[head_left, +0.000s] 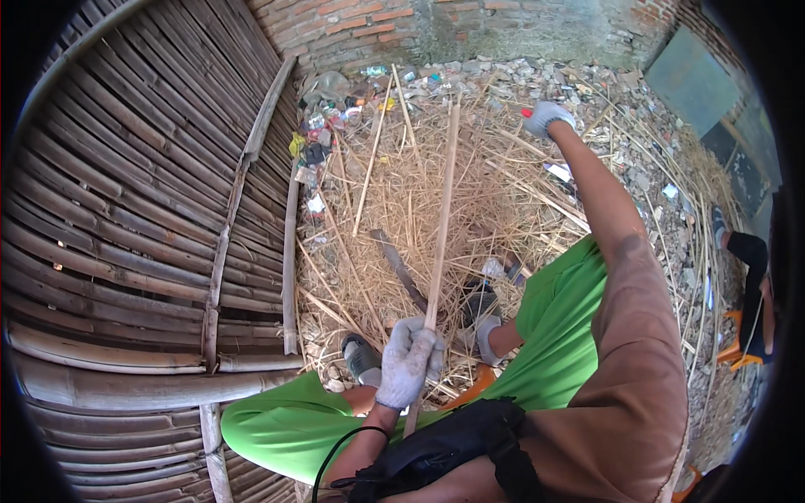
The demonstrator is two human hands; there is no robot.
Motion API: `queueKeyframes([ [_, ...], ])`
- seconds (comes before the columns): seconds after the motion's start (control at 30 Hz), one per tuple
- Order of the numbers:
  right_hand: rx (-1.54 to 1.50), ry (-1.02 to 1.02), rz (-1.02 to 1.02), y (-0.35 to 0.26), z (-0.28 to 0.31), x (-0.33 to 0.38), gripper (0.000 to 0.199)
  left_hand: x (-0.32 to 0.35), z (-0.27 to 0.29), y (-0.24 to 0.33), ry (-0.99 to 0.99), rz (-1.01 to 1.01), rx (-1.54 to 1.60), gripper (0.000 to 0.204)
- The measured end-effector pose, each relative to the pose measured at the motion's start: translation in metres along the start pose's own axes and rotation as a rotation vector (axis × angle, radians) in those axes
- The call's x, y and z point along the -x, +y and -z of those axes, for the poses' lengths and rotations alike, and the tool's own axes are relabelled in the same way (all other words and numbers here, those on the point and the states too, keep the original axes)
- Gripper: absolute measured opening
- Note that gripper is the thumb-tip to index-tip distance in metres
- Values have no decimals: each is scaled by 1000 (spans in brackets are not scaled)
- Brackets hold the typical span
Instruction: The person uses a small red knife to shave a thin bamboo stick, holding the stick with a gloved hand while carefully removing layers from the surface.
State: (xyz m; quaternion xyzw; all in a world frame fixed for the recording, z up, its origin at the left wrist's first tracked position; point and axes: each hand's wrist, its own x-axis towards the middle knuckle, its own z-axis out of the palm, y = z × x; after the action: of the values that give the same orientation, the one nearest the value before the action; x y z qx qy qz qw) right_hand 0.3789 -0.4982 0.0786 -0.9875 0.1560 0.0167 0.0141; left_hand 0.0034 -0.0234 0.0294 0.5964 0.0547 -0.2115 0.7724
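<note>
My left hand (408,360), in a whitish work glove, is closed around the lower part of a long pale bamboo strip (445,210). The strip points away from me, and its lower end passes toward my lap. My right arm reaches far out to the right. At its end my gloved right hand (549,118) is closed, with a small red-ended object (527,112) poking out on its left side; the rest of that object is hidden. Below the strip, a dark flat piece (398,268) lies on the heap of bamboo shavings (402,189).
A slatted bamboo wall (151,210) stands on the left, a brick wall (352,25) at the back. Thin strips (375,159), rubble and litter (319,142) cover the ground. Another person (750,260) sits at the far right. A black bag (444,444) lies across my lap.
</note>
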Motion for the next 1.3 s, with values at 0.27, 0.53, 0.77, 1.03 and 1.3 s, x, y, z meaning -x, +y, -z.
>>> queueKeyframes([
  [0.27, -304, -177, 260, -64, -33, 84, 60, -16, 15, 6, 33, 13, -67, 32],
  [0.53, -834, -327, 360, -145, 11, 202, 58, -15, 25, 11, -99, 112, 176, 44],
  [0.77, -1381, -478, 322, -165, -21, 223, 40, -14, 29, -6, -218, 111, 329, 50],
  [1.03, -1339, -447, 280, -157, -17, 222, 36, 2, 4, 6, 180, -536, -1065, 55],
  [1.3, -1356, -511, 246, -167, -17, 222, 42, -5, 13, 22, -92, -60, -398, 33],
])
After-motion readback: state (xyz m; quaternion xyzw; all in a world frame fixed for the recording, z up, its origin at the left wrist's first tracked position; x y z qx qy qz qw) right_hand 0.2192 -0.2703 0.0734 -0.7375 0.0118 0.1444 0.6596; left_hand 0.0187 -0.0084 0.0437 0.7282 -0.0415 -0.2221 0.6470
